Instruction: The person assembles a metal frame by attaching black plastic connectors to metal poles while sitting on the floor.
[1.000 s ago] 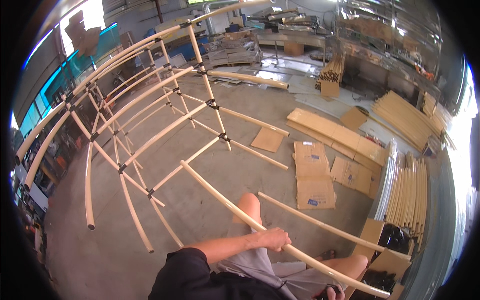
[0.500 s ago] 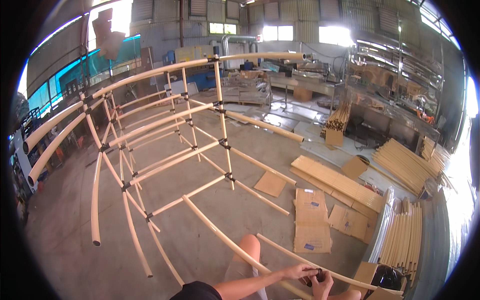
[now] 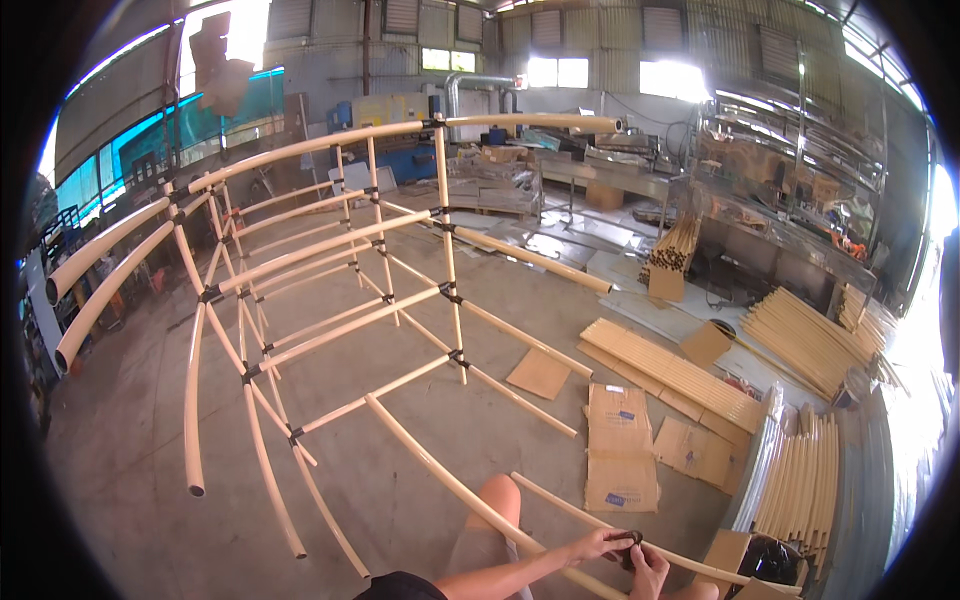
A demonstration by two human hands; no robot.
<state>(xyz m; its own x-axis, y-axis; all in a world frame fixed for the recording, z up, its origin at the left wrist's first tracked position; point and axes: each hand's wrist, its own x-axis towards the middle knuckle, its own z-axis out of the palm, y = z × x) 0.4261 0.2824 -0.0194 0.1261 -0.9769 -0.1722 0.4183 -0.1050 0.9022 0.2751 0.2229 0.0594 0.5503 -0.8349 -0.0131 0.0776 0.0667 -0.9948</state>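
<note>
Low in the view, a small black pipe joint (image 3: 630, 548) is pinched between the fingers of my left hand (image 3: 598, 545) and my right hand (image 3: 648, 574). Its exact shape is partly covered by the fingers. One cream pipe (image 3: 440, 472) slants past my knee and runs under my left forearm. Behind the hands a second cream pipe (image 3: 560, 502) lies at a slant, its middle hidden by them. Ahead and to the left stands a large frame of cream pipes (image 3: 445, 180), joined by black joints (image 3: 452, 292), with several pipe ends sticking out freely.
Flattened cardboard (image 3: 622, 450) lies on the floor, with bundled cream pipes (image 3: 670, 375) beyond it. At the right are more stacked pipes (image 3: 805, 480) and a box with a black bag (image 3: 775, 558). Metal shelving (image 3: 790, 190) stands farther back.
My hands stay together on the black pipe joint, which has shifted slightly up and left and is a little more exposed. The frame and floor items look unchanged apart from a slight view shift.
</note>
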